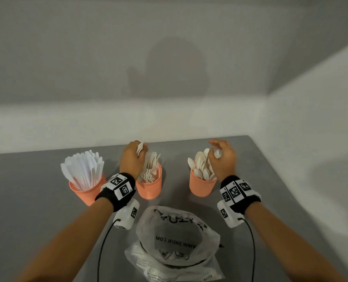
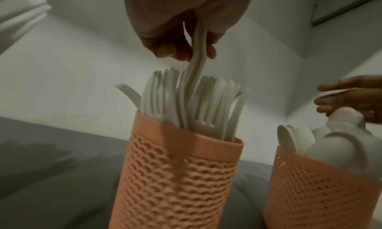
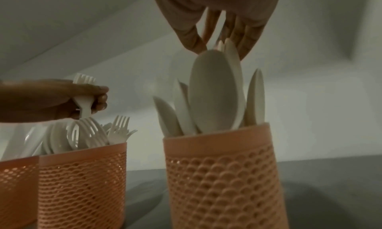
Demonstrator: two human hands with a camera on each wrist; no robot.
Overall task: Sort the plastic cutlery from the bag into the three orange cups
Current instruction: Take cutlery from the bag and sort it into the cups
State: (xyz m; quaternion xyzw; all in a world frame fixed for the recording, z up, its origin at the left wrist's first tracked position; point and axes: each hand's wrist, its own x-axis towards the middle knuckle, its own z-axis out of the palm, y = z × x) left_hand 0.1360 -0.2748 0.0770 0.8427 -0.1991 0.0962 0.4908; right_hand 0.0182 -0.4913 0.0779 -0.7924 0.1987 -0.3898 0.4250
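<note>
Three orange mesh cups stand in a row. The left cup (image 1: 85,192) holds knives, the middle cup (image 1: 149,188) forks, the right cup (image 1: 202,187) spoons. My left hand (image 1: 133,159) is above the middle cup (image 2: 177,175) and grips a white fork (image 2: 199,57) by its neck. The tines stick up and the handle reaches down among the other forks. My right hand (image 1: 224,161) hovers over the right cup (image 3: 223,175). Its fingers (image 3: 248,36) are straight and flank the tips of the standing spoons (image 3: 212,88).
A crumpled translucent bag (image 1: 177,241) lies at the near edge of the grey table (image 1: 36,200), between my forearms. Some white cutlery shows through its left side. Cables run from both wrist cameras. A white wall stands close behind the cups.
</note>
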